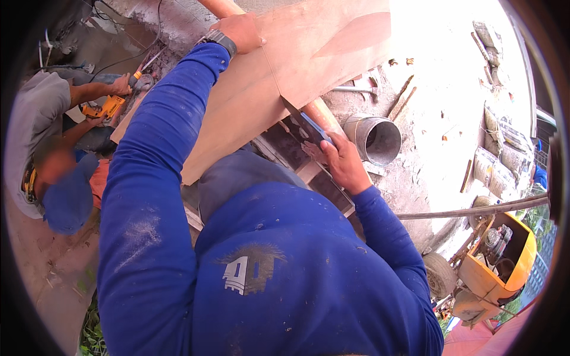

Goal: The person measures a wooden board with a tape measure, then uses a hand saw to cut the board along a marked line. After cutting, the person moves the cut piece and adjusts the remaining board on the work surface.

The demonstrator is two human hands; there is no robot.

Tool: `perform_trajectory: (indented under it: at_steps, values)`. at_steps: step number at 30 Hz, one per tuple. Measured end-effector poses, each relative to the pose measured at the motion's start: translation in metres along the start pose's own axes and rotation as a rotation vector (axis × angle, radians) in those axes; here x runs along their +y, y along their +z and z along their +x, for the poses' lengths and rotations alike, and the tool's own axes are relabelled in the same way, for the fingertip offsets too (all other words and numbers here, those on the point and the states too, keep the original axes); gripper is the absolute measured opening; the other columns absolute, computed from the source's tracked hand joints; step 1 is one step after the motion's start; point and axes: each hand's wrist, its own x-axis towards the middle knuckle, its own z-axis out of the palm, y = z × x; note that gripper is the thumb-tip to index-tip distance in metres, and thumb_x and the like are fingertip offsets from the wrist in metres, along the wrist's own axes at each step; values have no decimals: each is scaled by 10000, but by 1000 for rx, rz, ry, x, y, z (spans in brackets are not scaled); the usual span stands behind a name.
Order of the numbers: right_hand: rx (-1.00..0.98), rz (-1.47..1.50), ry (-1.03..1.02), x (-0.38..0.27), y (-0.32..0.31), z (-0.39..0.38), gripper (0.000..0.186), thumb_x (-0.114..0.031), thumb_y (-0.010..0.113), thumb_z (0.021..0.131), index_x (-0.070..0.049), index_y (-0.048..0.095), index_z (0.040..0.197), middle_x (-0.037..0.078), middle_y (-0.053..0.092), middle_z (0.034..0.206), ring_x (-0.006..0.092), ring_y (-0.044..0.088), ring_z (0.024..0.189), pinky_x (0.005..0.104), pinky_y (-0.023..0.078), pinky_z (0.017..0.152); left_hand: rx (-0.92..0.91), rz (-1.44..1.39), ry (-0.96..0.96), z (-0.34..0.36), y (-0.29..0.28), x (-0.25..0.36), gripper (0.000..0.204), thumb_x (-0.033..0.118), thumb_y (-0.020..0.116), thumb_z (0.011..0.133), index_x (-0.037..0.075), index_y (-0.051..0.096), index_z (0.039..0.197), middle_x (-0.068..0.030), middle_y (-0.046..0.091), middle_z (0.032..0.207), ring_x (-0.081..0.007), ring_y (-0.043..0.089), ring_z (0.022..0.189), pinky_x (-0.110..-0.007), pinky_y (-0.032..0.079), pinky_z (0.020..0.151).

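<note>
A thin plywood sheet [332,53] lies tilted in front of me, with a straight line running across it from near my left hand toward the saw. My left hand [240,32] is closed at the sheet's far left edge; part of its grip is hidden. In my right hand [345,163] is a handsaw [310,127], its fingers wrapped about the handle. The blade's tip meets the sheet's near edge where the line ends. Beneath the sheet runs a round wooden pole [322,114], showing at both sides.
A grey pipe [386,141] stands right of my right hand, with a hammer [367,89] beyond it. At left, a co-worker [44,113] handles a yellow power tool [105,110]. Several sacks [496,169] lie far right. A yellow machine [504,255] stands lower right.
</note>
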Motion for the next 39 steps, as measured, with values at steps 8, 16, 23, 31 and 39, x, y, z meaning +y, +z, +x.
perform_trajectory:
  at_steps: [8,16,23,31,39]
  values:
    - [-10,73,257,-19,-59,-105,379,-266,619,1075,33,671,1303,211,733,953,290,725,911,414,531,837,-23,-8,-8,8,15,-16,761,451,781,915,49,530,1511,-225,703,1366,-384,676,1277,-523,529,1061]
    - [129,-19,-169,43,30,28,369,-257,605,1072,46,684,1267,269,748,1012,470,713,950,480,547,873,19,13,33,2,9,-3,778,440,777,921,52,500,1536,-229,701,1372,-384,689,1259,-518,536,1054]
    - [-23,103,271,-15,-76,-132,433,-296,620,1074,58,658,1320,181,716,871,292,690,775,392,536,772,-27,0,-12,12,14,-17,799,442,776,921,42,486,1549,-227,696,1380,-383,681,1274,-507,526,1073]
    - [20,52,-9,36,47,34,376,-262,607,1087,52,658,1287,241,732,940,345,737,875,430,550,798,-12,-56,82,11,12,-13,821,441,793,901,12,497,1536,-257,703,1349,-396,687,1255,-487,531,1070]
    - [35,54,-79,12,31,9,368,-261,586,1108,26,642,1331,209,731,915,323,722,837,416,549,795,9,-120,136,-11,-1,-16,715,428,788,908,2,568,1439,-247,729,1285,-393,700,1221,-499,539,1049]
